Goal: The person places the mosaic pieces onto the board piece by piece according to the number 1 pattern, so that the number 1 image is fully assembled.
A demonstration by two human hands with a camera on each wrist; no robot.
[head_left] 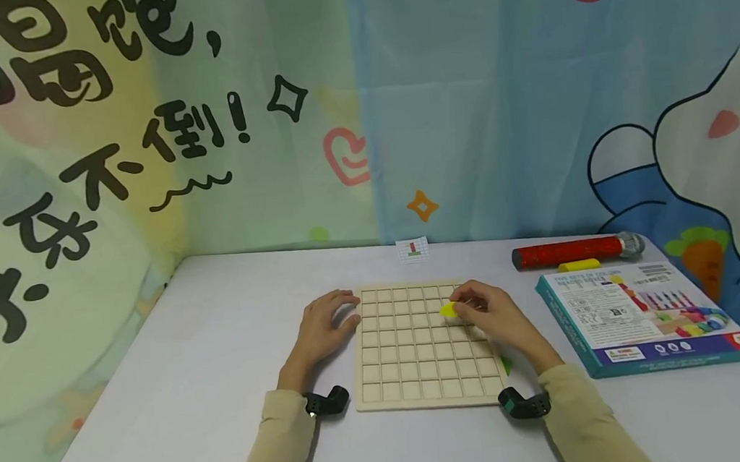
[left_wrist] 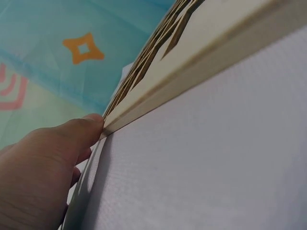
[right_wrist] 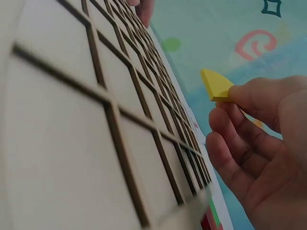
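A pale wooden board point(head_left: 408, 354) with a grid of square recesses lies flat on the white table. My left hand point(head_left: 324, 325) touches its upper left edge; in the left wrist view the thumb of that hand point(left_wrist: 45, 163) meets the board's corner. Over the upper right part of the grid, my right hand point(head_left: 499, 316) pinches a small yellow block point(head_left: 446, 310). The right wrist view shows this yellow block point(right_wrist: 217, 86) as flat with one curved side, held between thumb and fingertips above the board's surface.
A small card point(head_left: 413, 250) with a printed grid lies behind the board. At right are a boxed set point(head_left: 637, 311), a red microphone-like tube point(head_left: 567, 252) and a yellow piece point(head_left: 578, 265). Something green point(head_left: 507, 365) shows by the board's right edge, partly hidden. A printed curtain point(head_left: 467, 143) hangs behind.
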